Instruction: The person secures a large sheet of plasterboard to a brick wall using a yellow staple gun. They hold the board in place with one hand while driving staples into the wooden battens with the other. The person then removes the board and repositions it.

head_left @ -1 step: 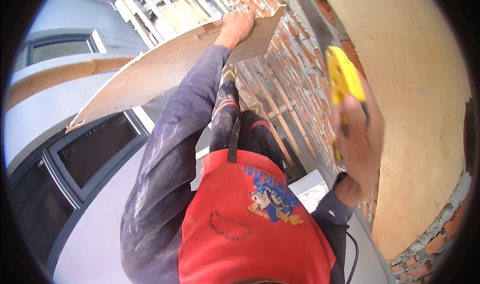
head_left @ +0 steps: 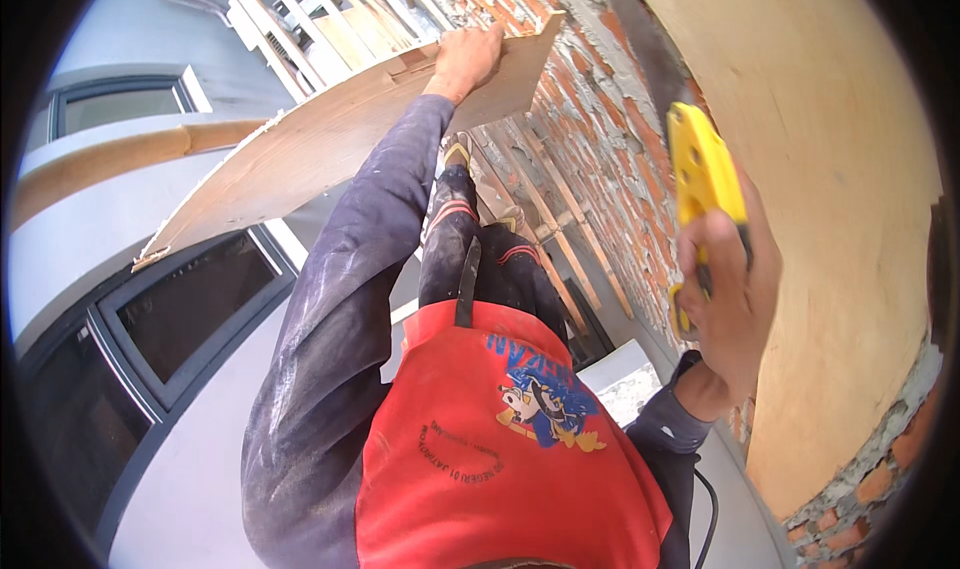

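Yellow-handled saw in the head view: the right hand is closed round its grip, the blurred blade in front of the brick wall and apart from the wooden panel. The left hand grasps that panel's upper edge near its right end. The long edge looks already rough-cut; no part-made cut shows, so how much is left I cannot tell
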`<state>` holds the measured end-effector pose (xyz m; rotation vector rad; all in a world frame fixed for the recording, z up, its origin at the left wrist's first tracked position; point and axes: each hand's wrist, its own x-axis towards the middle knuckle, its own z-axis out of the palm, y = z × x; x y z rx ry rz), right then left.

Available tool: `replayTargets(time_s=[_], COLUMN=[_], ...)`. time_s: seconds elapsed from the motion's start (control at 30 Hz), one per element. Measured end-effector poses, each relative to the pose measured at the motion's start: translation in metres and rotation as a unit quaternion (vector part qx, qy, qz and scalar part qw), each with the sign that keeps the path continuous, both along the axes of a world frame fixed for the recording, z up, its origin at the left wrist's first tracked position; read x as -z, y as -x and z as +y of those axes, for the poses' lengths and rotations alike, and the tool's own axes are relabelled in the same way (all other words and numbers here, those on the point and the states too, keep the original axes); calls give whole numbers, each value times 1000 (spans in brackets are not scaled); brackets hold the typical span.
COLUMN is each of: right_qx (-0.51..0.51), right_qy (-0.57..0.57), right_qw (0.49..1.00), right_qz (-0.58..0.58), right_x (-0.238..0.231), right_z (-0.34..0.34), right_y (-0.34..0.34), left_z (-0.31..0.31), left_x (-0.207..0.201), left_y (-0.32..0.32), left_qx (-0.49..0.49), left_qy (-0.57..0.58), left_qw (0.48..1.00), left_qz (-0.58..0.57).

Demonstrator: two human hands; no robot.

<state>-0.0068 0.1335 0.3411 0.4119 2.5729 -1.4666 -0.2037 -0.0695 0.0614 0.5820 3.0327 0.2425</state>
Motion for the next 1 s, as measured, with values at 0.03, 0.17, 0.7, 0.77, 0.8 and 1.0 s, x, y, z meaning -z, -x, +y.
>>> replayTargets(time_s=[0.03, 0.17, 0.7, 0.77, 0.8, 1.0], right_qx=[18, -12, 208, 239, 250, 415], right_qy=[15, -3, 175, 217, 234, 245], right_qw=[1000, 1000, 926, 903, 895, 838], right_qz=[-9, -20, -261, -283, -286, -255], right_x=[-6, 8, 42, 75, 79, 73], right_z=[5, 42, 113, 114, 114, 102], right_y=[-14, -74, -261, -279, -290, -360], left_z=[1, 0, 22, 22, 25, 33], left_x=[-6, -14, 8, 0, -2, 13], left_y=[2, 6, 51, 40, 36, 37], left_qx=[-13, -34, 86, 82, 84, 91], left_qy=[21, 3, -11, 0, -14, -108], left_qw=[999, 998, 996, 997, 996, 990], left_qz=[-45, -54, -20, -7, 4, 15])
